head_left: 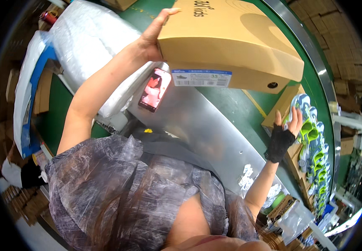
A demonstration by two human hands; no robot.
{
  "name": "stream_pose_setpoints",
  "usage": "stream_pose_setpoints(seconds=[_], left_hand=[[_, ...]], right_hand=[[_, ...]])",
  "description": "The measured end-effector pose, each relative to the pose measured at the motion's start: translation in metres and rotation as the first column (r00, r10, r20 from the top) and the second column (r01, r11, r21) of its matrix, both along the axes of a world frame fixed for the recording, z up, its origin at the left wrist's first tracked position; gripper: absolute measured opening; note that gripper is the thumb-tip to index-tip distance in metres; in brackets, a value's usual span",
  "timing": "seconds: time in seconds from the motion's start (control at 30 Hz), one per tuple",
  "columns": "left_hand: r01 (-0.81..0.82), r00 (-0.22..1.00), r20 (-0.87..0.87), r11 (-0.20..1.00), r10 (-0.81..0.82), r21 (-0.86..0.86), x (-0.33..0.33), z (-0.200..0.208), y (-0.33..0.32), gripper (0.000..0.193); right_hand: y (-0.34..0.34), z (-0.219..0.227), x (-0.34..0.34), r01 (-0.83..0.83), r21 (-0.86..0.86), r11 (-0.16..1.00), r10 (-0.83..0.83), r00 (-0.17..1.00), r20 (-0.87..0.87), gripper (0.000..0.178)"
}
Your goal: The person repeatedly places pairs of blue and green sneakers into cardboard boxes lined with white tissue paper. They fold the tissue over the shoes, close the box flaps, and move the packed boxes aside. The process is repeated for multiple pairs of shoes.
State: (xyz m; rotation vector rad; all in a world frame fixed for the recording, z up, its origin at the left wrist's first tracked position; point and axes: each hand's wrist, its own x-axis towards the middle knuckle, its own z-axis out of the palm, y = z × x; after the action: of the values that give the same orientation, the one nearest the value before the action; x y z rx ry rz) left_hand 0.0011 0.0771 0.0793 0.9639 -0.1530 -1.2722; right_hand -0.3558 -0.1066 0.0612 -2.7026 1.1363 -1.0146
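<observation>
My left hand (pixel 153 35) grips the left side of a tan cardboard shoe box (pixel 231 39), its thumb or a finger reaching over the top edge. The box is lifted in front of me, with a blue and white label (pixel 201 78) and a round hole on its near side. My right hand (pixel 283 134), in a black fingerless glove, is at the near end of a row of blue, white and lime-green shoes (pixel 314 146). Its fingers are stretched out and apart, and I see nothing held in them; whether they touch a shoe I cannot tell.
A lit phone (pixel 154 90) lies by a metal ledge (pixel 197 121). Large plastic-wrapped white bundles (pixel 93 37) stand at the left. The green belt (pixel 231 102) runs behind, with a metal rail at its far side. White paper scraps (pixel 246 178) lie near my right arm. Another person (pixel 18 171) is far left.
</observation>
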Motion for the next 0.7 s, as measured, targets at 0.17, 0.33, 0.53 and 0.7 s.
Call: stream_pose_setpoints(seconds=[0.17, 0.33, 0.53, 0.7], left_hand=[[-0.374, 0.767, 0.474, 0.901, 0.433, -0.218, 0.016, -0.002, 0.120, 0.044], [-0.663, 0.580, 0.346, 0.674, 0.738, -0.326, -0.025, 0.019, 0.247, 0.037], [-0.999, -0.021, 0.142, -0.017, 0.990, -0.028, -0.062, -0.026, 0.361, 0.081], [-0.965, -0.013, -0.031, -0.004, 0.999, 0.262, -0.064, -0.060, 0.381, 0.090]], right_hand=[[-0.053, -0.026, -0.087, 0.177, -0.032, 0.984, -0.179, 0.977, -0.119, 0.058], [-0.121, -0.045, -0.159, 0.318, 0.154, 0.936, -0.251, 0.904, -0.345, 0.068], [-0.143, -0.039, -0.146, 0.273, 0.287, 0.918, -0.130, 0.892, -0.432, 0.062], [-0.167, -0.066, -0.158, 0.207, 0.430, 0.879, -0.134, 0.972, -0.194, 0.052]])
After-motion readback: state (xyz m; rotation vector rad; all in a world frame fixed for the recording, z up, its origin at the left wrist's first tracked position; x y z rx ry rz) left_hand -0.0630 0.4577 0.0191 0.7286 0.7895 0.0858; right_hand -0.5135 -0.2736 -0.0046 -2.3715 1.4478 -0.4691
